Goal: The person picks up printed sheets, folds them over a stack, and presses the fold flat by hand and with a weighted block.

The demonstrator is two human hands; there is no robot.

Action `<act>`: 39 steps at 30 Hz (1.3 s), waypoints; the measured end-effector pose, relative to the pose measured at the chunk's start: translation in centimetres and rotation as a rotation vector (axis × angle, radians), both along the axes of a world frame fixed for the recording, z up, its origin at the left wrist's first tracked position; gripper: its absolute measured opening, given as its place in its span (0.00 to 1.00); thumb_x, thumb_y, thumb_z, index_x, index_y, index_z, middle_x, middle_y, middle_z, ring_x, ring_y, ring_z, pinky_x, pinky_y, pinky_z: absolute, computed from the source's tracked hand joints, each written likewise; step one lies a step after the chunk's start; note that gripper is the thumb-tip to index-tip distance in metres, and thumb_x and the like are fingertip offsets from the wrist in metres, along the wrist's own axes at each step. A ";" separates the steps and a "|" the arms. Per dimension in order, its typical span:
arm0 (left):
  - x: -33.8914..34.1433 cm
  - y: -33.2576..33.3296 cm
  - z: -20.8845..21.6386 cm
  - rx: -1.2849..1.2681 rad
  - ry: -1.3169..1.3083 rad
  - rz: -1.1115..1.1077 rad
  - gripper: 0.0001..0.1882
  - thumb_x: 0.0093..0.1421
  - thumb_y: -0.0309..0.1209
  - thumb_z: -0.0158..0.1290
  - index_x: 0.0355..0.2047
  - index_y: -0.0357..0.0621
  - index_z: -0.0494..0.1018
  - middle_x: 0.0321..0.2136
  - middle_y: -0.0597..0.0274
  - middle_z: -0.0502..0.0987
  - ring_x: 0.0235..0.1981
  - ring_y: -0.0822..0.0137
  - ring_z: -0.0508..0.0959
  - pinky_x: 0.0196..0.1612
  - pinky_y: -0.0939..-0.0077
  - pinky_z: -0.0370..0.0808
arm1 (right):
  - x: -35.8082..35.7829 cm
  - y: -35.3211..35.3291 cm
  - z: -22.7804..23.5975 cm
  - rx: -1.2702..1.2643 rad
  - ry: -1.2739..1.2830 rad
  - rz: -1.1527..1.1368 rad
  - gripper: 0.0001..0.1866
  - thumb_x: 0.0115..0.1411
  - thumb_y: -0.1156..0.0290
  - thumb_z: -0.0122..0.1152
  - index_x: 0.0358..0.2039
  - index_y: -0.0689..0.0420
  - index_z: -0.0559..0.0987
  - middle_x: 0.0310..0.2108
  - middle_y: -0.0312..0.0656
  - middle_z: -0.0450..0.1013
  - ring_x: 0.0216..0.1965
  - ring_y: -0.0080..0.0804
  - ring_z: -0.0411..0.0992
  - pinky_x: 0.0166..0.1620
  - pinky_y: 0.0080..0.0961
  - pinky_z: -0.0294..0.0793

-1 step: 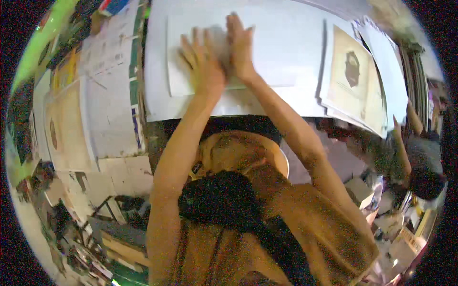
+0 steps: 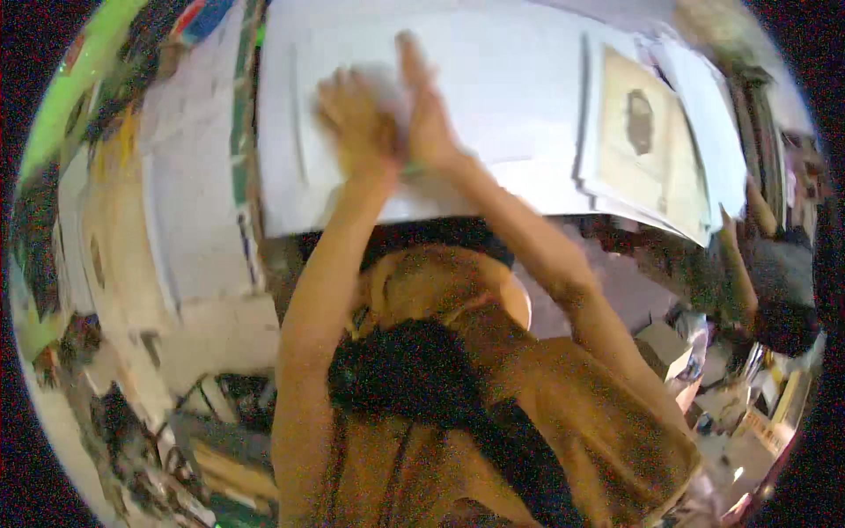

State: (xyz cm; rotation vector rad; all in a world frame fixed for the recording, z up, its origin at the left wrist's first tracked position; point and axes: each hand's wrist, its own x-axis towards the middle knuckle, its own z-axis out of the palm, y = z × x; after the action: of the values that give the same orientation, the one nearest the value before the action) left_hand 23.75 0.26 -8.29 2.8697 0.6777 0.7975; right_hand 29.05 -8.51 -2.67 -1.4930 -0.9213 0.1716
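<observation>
A large white sheet (image 2: 519, 114) lies flat on the white table top (image 2: 290, 198) in front of me. Over its left part my left hand (image 2: 359, 123) rests palm down, fingers stretched out and blurred by motion. Close beside it, my right hand (image 2: 429, 119) is turned partly on edge, its fingers extended upward in the picture. Both hands touch or nearly touch the sheet, and neither grips anything. The sheet's near edge is partly hidden behind my wrists.
To the right is a stack of cream printed sheets (image 2: 607, 132) with a dark emblem, beside pale blue-white sheets (image 2: 704, 114). More large sheets (image 2: 194, 220) cover the surface on the left. Another person (image 2: 779, 282) works at the far right. Boxes (image 2: 664, 348) lie below.
My hands have shifted slightly left, and the left one has come a little nearer to me. The right hand has turned more onto its edge. The whole view has shifted slightly too.
</observation>
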 end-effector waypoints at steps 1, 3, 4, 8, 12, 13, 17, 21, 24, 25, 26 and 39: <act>0.0 0.3 -1.2 0.071 0.084 0.061 0.36 0.62 0.37 0.45 0.67 0.40 0.48 0.66 0.51 0.52 0.69 0.45 0.44 0.68 0.44 0.43 | -1.9 -0.6 0.1 -0.038 -0.076 -0.017 0.50 0.62 0.32 0.33 0.68 0.65 0.46 0.71 0.54 0.38 0.71 0.46 0.38 0.69 0.42 0.35; 0.9 -1.6 2.3 0.043 -0.006 -0.017 0.32 0.62 0.40 0.47 0.63 0.41 0.57 0.61 0.54 0.60 0.64 0.50 0.56 0.68 0.54 0.50 | -2.3 -4.0 4.3 0.197 -0.406 0.264 0.49 0.57 0.34 0.50 0.65 0.61 0.56 0.68 0.54 0.48 0.69 0.53 0.45 0.67 0.50 0.38; -0.3 0.8 -0.1 0.076 -0.011 -0.042 0.30 0.62 0.38 0.47 0.63 0.42 0.57 0.62 0.54 0.60 0.65 0.49 0.56 0.68 0.54 0.49 | -4.0 -4.7 6.9 0.240 -0.498 0.303 0.46 0.56 0.39 0.55 0.65 0.59 0.58 0.67 0.54 0.51 0.68 0.52 0.48 0.67 0.49 0.41; -1.0 0.9 -1.2 0.213 0.059 0.028 0.24 0.63 0.32 0.43 0.59 0.38 0.61 0.61 0.49 0.60 0.65 0.49 0.55 0.67 0.54 0.49 | -2.7 -8.1 6.8 -0.381 -0.614 0.314 0.42 0.50 0.53 0.65 0.63 0.54 0.62 0.62 0.51 0.61 0.64 0.48 0.57 0.65 0.45 0.50; 0.3 0.1 1.6 0.032 -0.090 -0.037 0.20 0.57 0.24 0.47 0.52 0.35 0.67 0.52 0.47 0.69 0.57 0.47 0.64 0.61 0.48 0.57 | 0.2 -11.9 -1.3 -0.891 -0.681 0.180 0.35 0.50 0.70 0.60 0.60 0.57 0.63 0.55 0.51 0.65 0.58 0.47 0.62 0.62 0.42 0.61; -0.3 0.8 2.0 -0.081 -0.076 -0.104 0.20 0.56 0.26 0.51 0.51 0.35 0.67 0.51 0.47 0.69 0.56 0.46 0.64 0.61 0.48 0.55 | -0.2 -11.0 1.8 -0.873 -1.011 0.092 0.35 0.50 0.72 0.60 0.61 0.60 0.62 0.55 0.53 0.64 0.57 0.48 0.63 0.59 0.41 0.64; -3.9 1.0 4.9 -0.157 -0.020 -0.454 0.24 0.54 0.36 0.58 0.49 0.38 0.67 0.52 0.48 0.65 0.57 0.47 0.62 0.61 0.50 0.56 | -0.2 -9.0 3.8 -1.012 -1.109 0.168 0.38 0.48 0.72 0.61 0.60 0.66 0.61 0.54 0.56 0.64 0.55 0.49 0.65 0.56 0.38 0.69; -7.6 3.3 5.2 -0.028 0.191 -0.668 0.27 0.51 0.45 0.60 0.45 0.40 0.71 0.49 0.51 0.69 0.55 0.50 0.65 0.58 0.50 0.62 | 0.6 -8.5 2.1 -0.917 -1.124 0.182 0.33 0.53 0.67 0.58 0.57 0.70 0.64 0.53 0.60 0.66 0.52 0.52 0.69 0.53 0.39 0.72; -8.2 3.0 3.3 0.277 0.070 -0.667 0.24 0.51 0.45 0.59 0.40 0.40 0.74 0.45 0.53 0.74 0.52 0.52 0.71 0.56 0.54 0.68 | 0.7 -10.2 0.0 -0.749 -1.144 0.120 0.30 0.55 0.65 0.56 0.54 0.71 0.66 0.52 0.62 0.67 0.52 0.54 0.69 0.52 0.40 0.73; -8.2 2.7 2.4 0.401 -0.005 -0.710 0.22 0.53 0.44 0.58 0.39 0.39 0.74 0.44 0.53 0.75 0.51 0.53 0.73 0.56 0.56 0.70 | 0.7 -11.2 -1.0 -0.667 -1.194 0.043 0.29 0.55 0.65 0.56 0.53 0.72 0.67 0.53 0.63 0.67 0.54 0.55 0.69 0.53 0.41 0.73; -8.2 1.9 1.9 0.379 -0.005 -0.708 0.20 0.54 0.42 0.57 0.39 0.39 0.75 0.43 0.53 0.76 0.50 0.53 0.74 0.56 0.57 0.71 | 1.1 -12.3 -2.4 -0.655 -1.207 0.047 0.29 0.55 0.65 0.56 0.53 0.71 0.68 0.53 0.63 0.67 0.54 0.56 0.69 0.54 0.42 0.73; 1.5 8.0 11.4 -0.335 0.581 -0.880 0.15 0.59 0.42 0.58 0.30 0.40 0.78 0.24 0.54 0.80 0.26 0.58 0.80 0.32 0.66 0.77 | 12.5 -5.2 5.8 -0.724 -0.689 0.667 0.13 0.53 0.65 0.63 0.37 0.58 0.81 0.19 0.53 0.72 0.27 0.46 0.74 0.34 0.42 0.72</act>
State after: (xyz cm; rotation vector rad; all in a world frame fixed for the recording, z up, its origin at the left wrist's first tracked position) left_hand 25.30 8.24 3.08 2.6250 -0.4119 -0.2480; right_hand 41.58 -13.73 3.12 -1.8806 -2.0667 0.5379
